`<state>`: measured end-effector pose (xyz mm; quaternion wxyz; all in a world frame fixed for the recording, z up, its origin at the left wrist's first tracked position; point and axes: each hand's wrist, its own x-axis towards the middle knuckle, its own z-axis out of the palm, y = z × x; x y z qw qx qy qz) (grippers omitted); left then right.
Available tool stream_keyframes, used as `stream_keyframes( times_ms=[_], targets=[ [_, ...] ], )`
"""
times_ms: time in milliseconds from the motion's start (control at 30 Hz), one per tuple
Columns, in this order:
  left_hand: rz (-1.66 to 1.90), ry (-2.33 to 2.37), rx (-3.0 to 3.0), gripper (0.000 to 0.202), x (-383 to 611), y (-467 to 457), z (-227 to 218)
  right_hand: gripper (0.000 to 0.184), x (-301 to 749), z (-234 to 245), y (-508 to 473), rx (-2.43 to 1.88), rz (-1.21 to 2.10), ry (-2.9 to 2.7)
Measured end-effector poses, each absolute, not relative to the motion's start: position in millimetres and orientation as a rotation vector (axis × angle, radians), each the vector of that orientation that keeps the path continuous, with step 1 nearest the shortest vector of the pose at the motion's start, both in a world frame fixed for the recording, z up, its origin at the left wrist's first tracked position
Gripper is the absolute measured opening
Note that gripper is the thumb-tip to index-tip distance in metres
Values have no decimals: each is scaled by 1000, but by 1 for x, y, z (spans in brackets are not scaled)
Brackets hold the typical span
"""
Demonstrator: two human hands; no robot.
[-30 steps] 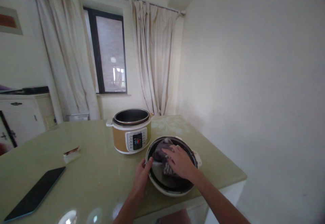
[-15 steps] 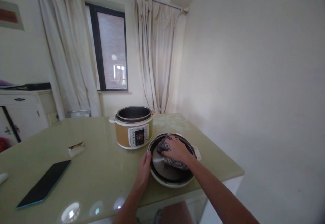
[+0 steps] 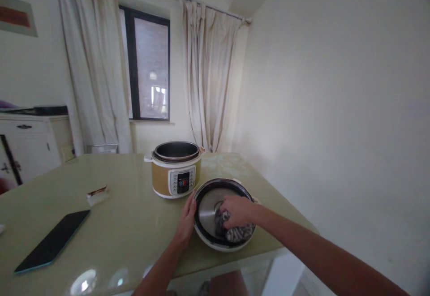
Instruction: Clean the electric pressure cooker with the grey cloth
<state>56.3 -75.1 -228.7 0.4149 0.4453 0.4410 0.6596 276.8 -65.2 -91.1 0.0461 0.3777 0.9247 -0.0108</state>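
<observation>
A round pressure cooker lid [image 3: 208, 212] lies upside down near the table's front edge, its metal inside and dark sealing ring facing up. My left hand [image 3: 187, 220] grips the lid's left rim, fingers along the outside. In my right hand [image 3: 238, 211] is a bunched grey patterned cloth [image 3: 240, 233], pressed against the lower right of the lid's inside. Behind the lid stands the electric pressure cooker [image 3: 161, 177], gold and white with a front control panel. Its top is uncovered and a dark inner pot [image 3: 178, 149] shows.
A dark tablet-like slab [image 3: 53, 241] lies on the left of the green glossy table [image 3: 134, 224]. A small white and brown packet [image 3: 97, 195] is behind it. A wall [image 3: 319, 108] borders the table's right side, and curtains [image 3: 213, 76] hang at the back.
My right hand has moved the cloth from the upper middle of the lid's inside down toward its lower right. My left hand stays at the left rim. The view has shifted slightly.
</observation>
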Motion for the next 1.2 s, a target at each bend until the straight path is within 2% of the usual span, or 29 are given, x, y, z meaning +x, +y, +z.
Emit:
stream_keyframes(
  times_ms=[200,333,500,700,900,1067,1200],
  targets=[
    [1644,1133,1181,81,50,-73,-235,34,256,-78,-29,1567,231,2662],
    [1678,1159,1195,78,50,-74,-238,40,221,-100,-24,1436,223,2908],
    [1729,1184,1087,74,48,-73,-237,38,208,-121,-45,1151,-25,3072],
    [1707,1109,1178,75,50,-76,-229,40,250,-98,-59,1029,-131,2866],
    [1683,1146,1170,76,51,-78,-227,29,260,-76,-32,1526,208,2643],
    [1675,1141,1161,77,49,-77,-231,31,225,-102,-23,1598,351,2821],
    [1657,1138,1127,77,50,-77,-234,38,195,-125,-36,1553,97,3058]
  ],
)
